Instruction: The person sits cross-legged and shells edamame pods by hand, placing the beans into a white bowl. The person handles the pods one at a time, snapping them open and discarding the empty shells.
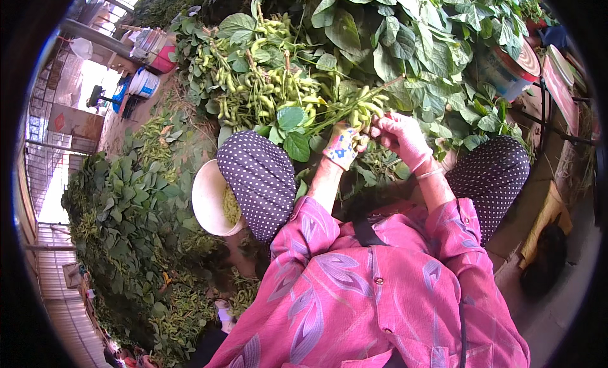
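My left hand (343,145), in a floral-print glove with bare fingertips, grips a soybean stalk (332,115) hung with green pods. The stalk slants up to the right past the hands. My right hand (403,136), in a pale pink glove, has its fingers bent and pinched at the pods (365,107) beside the left fingers. Exactly which pod it holds is hidden. Just beyond lies a heap of podded soybean plants (266,83) with cut stems. Against my left knee stands a white bucket (205,197), tilted in view, with small green pods or beans inside.
Broad-leaved plants (408,40) pile up in front. More plants (137,197) cover the ground at left. A lidded bucket (510,69) is at the right, near dark metal bars (546,123). Tubs (144,83) stand at far left. A yellow sheet (546,221) lies at right.
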Available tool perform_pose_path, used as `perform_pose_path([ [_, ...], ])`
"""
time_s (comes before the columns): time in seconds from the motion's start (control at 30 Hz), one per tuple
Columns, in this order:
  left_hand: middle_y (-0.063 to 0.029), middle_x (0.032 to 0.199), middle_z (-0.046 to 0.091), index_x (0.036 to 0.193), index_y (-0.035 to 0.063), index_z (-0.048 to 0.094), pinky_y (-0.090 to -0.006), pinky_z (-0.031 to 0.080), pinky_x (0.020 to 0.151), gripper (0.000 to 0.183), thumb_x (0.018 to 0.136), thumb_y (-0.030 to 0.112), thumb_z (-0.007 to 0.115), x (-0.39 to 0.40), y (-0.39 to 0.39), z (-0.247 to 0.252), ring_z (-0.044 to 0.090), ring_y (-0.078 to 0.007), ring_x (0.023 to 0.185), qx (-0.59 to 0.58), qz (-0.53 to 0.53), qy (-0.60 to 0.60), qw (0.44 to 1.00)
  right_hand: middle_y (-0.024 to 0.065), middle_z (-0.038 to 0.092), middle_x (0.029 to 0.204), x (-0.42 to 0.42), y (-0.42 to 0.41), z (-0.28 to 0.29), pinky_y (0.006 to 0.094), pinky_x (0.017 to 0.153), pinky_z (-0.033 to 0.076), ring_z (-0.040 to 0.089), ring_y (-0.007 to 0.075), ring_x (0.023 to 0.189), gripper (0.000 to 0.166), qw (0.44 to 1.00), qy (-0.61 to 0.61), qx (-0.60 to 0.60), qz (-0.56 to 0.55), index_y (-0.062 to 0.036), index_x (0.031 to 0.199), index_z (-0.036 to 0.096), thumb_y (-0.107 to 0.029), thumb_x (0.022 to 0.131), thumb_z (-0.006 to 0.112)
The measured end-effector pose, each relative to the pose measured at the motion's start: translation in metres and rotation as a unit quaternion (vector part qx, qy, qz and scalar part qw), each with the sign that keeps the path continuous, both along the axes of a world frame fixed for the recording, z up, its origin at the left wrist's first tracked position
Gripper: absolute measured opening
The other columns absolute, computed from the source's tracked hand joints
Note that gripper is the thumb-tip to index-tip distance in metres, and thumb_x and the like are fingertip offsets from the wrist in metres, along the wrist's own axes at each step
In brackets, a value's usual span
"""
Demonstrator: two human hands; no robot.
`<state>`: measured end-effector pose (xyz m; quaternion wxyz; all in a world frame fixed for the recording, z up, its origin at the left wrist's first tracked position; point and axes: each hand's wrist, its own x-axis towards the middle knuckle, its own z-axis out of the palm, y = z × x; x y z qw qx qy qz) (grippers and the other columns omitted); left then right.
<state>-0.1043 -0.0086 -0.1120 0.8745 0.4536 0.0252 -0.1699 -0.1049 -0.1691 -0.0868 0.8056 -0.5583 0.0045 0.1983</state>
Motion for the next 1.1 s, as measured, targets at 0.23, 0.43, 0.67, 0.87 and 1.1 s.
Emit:
perform_pose_path([
  [0.23,-0.0004,0.060,0.049,0.089,0.0078,0.053,-0.0170,0.030,0.033,0.016,0.078,0.019,0.055,0.002,-0.004,-0.003,0.043,-0.0068,0.040,0.054,0.068,0.001,0.996,0.0001,0.057,0.064,-0.004,0.008,0.003,0.0178,0.036,0.025,0.038,0.0041,0.041,0.018,1.000,-0.019,0.000,-0.007,-0.0077,0.076,0.055,-0.025,0.080,0.053],
  [0.43,-0.0011,0.062,0.050,0.090,0.0068,0.051,-0.0199,0.032,0.030,0.013,0.078,0.009,0.054,0.006,0.010,-0.013,0.042,-0.0077,0.038,0.073,0.039,0.034,0.996,-0.0044,0.039,0.048,-0.006,0.021,-0.006,0.0197,0.036,0.022,0.032,0.0038,0.039,0.022,0.998,-0.004,-0.048,-0.028,-0.0094,0.056,0.046,-0.013,0.070,0.062],
  [0.67,-0.0011,0.062,0.049,0.085,0.0091,0.049,-0.0200,0.031,0.032,0.013,0.083,0.021,0.052,0.003,0.002,-0.004,0.043,-0.0092,0.041,0.044,0.055,0.042,0.997,-0.0063,0.036,0.047,0.006,0.015,-0.013,0.0192,0.036,0.019,0.027,0.0023,0.039,0.015,0.987,-0.076,-0.121,-0.076,-0.0082,0.063,0.049,-0.011,0.074,0.058],
  [0.87,-0.0027,0.059,0.050,0.084,0.0044,0.051,-0.0211,0.032,0.030,0.010,0.074,0.005,0.052,0.012,-0.003,-0.015,0.043,-0.0099,0.037,0.047,0.113,0.057,0.991,-0.0048,0.038,0.048,-0.008,0.024,-0.006,0.0189,0.037,0.021,0.031,0.0034,0.040,0.017,0.992,-0.033,-0.106,-0.063,-0.0079,0.063,0.050,-0.017,0.076,0.057],
  [1.1,-0.0029,0.067,0.055,0.088,0.0044,0.054,-0.0195,0.034,0.035,0.011,0.078,0.010,0.055,0.020,-0.001,-0.026,0.047,-0.0087,0.044,0.010,0.099,0.023,0.995,-0.0035,0.043,0.054,-0.020,0.022,-0.011,0.0179,0.037,0.026,0.035,0.0040,0.042,0.013,1.000,-0.020,0.002,0.003,-0.0064,0.073,0.051,-0.016,0.081,0.047],
])
